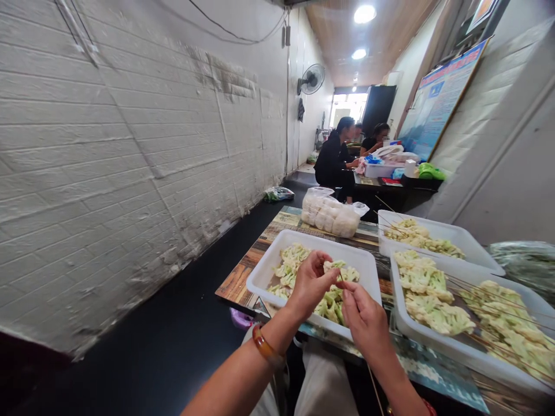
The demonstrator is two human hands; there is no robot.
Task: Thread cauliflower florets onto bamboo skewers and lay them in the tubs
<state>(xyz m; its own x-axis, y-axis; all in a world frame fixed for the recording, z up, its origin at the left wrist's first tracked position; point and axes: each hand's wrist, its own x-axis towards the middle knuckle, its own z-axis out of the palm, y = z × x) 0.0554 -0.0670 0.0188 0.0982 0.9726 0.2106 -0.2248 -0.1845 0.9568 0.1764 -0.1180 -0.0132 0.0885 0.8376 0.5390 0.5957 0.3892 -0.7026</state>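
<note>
Over a white plastic tray [260, 283] of cauliflower pieces [292, 263], both hands meet close together. My left hand [313, 283] is closed, its fingers pinching a cauliflower floret [333, 266] that its fingers partly hide. My right hand [366, 316] is closed on a thin skewer [373, 388], which runs down below the palm. The skewer's upper end shows near the left fingertips; whether it has entered the floret I cannot tell.
At right, a second white tray [403, 323] and another tray [481, 260] behind it hold skewered cauliflower. A bag of pale food [332, 215] stands at the back of the wooden table [243, 274]. Farther off, people [333, 156] sit at another table. A white wall [130, 173] runs along the left.
</note>
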